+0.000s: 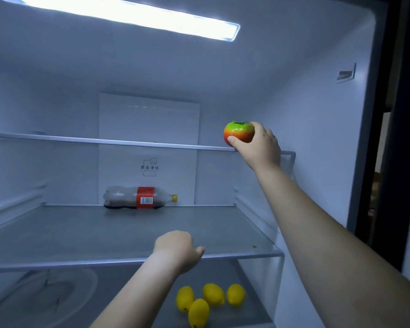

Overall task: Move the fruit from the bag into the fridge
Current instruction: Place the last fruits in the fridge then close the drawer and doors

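At the top shelf (104, 141) edge, the right hand (260, 147) grips a red-green fruit (238, 133) (placing step); next, set it well back before letting go. Whether the left hand (175, 250) holds anything cannot be told.

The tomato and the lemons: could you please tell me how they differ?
The tomato is green fading to red; the lemons are plain yellow. The tomato is held in the right hand at the top shelf edge; the lemons lie loose on a lower shelf. The tomato is round, the lemons oval. Both are fruit.
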Available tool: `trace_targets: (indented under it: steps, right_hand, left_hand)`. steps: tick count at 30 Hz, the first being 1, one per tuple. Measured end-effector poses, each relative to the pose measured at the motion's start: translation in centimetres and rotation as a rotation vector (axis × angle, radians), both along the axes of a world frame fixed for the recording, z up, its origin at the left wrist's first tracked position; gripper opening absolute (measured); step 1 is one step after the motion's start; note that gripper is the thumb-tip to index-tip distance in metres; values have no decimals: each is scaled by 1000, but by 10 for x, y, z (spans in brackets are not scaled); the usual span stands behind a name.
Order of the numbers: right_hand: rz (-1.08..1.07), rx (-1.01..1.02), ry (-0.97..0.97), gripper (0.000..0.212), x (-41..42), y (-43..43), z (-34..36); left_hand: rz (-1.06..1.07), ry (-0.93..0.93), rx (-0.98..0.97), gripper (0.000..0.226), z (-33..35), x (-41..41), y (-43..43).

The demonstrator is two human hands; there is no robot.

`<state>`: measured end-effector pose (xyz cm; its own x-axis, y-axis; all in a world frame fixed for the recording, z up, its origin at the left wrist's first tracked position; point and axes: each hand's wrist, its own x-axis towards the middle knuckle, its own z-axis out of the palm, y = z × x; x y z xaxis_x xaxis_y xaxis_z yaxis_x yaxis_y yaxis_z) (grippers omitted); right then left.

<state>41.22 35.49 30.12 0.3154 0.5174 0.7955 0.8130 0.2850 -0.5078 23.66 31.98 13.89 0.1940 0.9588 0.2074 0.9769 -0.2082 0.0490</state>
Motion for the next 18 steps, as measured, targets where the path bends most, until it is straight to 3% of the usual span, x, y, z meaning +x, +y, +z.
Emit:
trace_targets:
  steps: [8, 18]
  right_hand:
    - [-22, -10, -4, 71, 0, 3, -1]
    - [-29, 10, 0, 64, -1, 3, -2]
  left_hand:
    - [-1, 13, 39, 46, -4, -1, -4]
    - [-17, -51, 30, 59, -7, -5, -9]
